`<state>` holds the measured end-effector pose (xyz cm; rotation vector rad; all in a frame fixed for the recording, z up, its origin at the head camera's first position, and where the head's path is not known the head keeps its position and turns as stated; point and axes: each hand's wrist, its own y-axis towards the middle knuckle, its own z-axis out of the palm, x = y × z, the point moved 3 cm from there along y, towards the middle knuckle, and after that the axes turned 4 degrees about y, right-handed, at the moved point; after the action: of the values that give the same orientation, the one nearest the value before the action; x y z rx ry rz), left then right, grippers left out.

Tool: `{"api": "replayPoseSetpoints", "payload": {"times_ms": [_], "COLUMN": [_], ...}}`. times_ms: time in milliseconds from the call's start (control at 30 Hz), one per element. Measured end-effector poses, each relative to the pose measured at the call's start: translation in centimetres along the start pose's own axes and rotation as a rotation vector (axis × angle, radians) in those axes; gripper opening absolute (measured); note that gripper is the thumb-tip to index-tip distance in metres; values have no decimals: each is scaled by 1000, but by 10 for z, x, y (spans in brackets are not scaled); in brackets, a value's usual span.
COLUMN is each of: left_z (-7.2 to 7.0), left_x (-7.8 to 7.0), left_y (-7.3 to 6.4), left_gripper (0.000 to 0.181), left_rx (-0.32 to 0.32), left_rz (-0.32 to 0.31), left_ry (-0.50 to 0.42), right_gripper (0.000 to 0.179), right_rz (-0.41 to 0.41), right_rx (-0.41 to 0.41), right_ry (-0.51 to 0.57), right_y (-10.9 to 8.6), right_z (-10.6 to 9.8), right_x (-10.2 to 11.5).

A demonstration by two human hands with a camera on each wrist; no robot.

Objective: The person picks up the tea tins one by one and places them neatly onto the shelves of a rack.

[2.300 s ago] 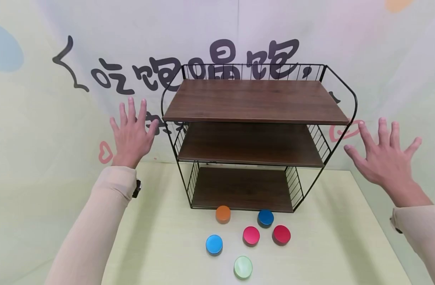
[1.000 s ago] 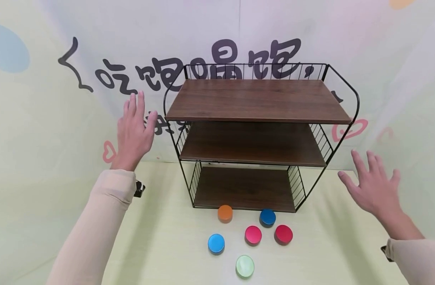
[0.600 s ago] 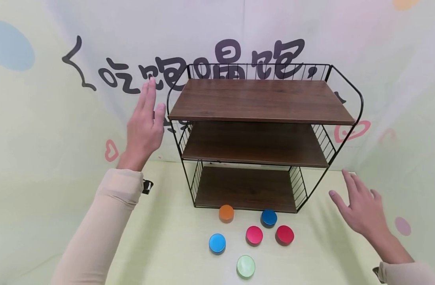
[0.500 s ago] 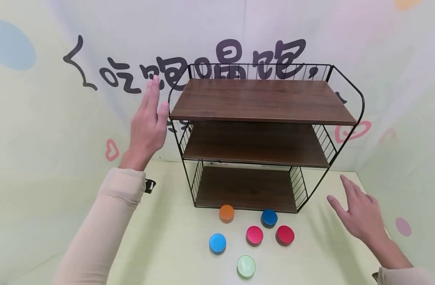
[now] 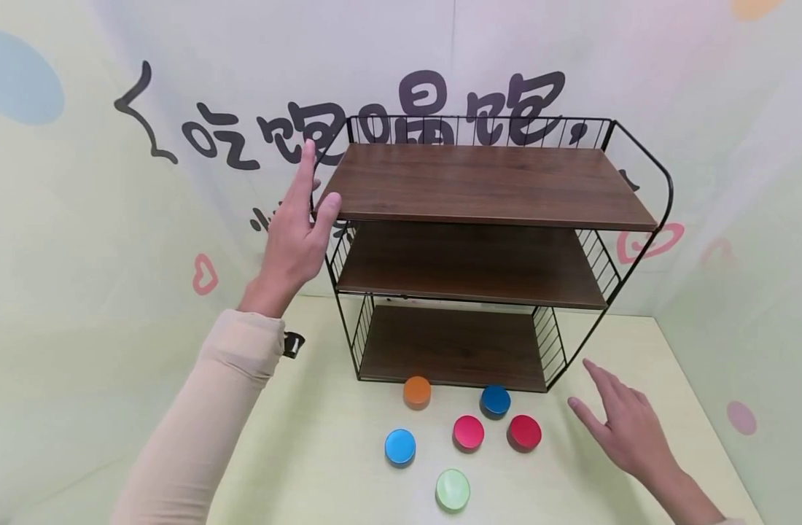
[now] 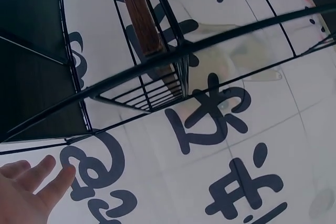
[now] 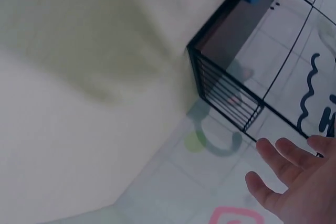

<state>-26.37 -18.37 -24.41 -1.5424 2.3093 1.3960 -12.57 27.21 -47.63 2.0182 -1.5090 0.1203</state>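
Note:
My left hand [image 5: 294, 237] is raised at the upper left side of a three-tier shelf rack [image 5: 486, 186], thumb apart from straight fingers. It holds nothing; whether it touches the black wire frame I cannot tell. In the left wrist view that hand [image 6: 29, 195] appears low at the left, below the frame. My right hand [image 5: 627, 430] hovers over the table right of the rack's foot, fingers loosely extended, holding nothing. In the right wrist view, the right hand [image 7: 302, 179] lies beside the rack's lower wire side [image 7: 231, 98].
In front of the rack lie round lids or tins: orange [image 5: 417, 391], dark blue [image 5: 496, 401], pink [image 5: 469, 432], red [image 5: 524, 433], light blue [image 5: 399, 447] and pale green [image 5: 453, 489]. They stand on a pale table [image 5: 335, 467]. A printed cloth [image 5: 145, 240] hangs behind.
Both hands have moved inward toward the rack. The left hand came right to the frame's upper left side; the right hand came down and left. The rack and round pieces stay put.

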Motion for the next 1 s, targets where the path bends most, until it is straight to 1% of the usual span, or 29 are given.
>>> {"api": "replayPoseSetpoints", "payload": {"times_ms": [100,167,267,367,467,567,633,833,1000], "left_z": [4,8,13,18,17,14,13,17,22], "left_x": [0,1,2,1,-8,-17,-22,-20,-17], "left_y": [-1,-1,-1,-2,-4,-7,-8,-8,-6], "left_gripper": [66,66,66,65,64,62,61,56,53], "left_rx": [-8,-27,-67,-111,-145,-167,-179,-231,-292], "left_rz": [-23,-22,0,37,56,83,91,128,152], "left_ry": [-56,-89,-174,-288,-394,-459,-483,-501,-518], "right_gripper": [66,65,63,63,66,67,67,61,58], "right_rz": [-7,-8,-11,-25,-32,-17,-9,-34,-68], "right_rx": [34,68,126,170,199,229,243,225,203], "right_ry": [-2,-1,-3,-8,-12,-17,-22,-46,-70], "right_y": [-4,-8,-13,-18,-22,-25,-27,-33,-33], "right_z": [12,20,33,46,58,68,74,85,89], "right_x": [4,7,10,13,16,17,18,21,22]}}
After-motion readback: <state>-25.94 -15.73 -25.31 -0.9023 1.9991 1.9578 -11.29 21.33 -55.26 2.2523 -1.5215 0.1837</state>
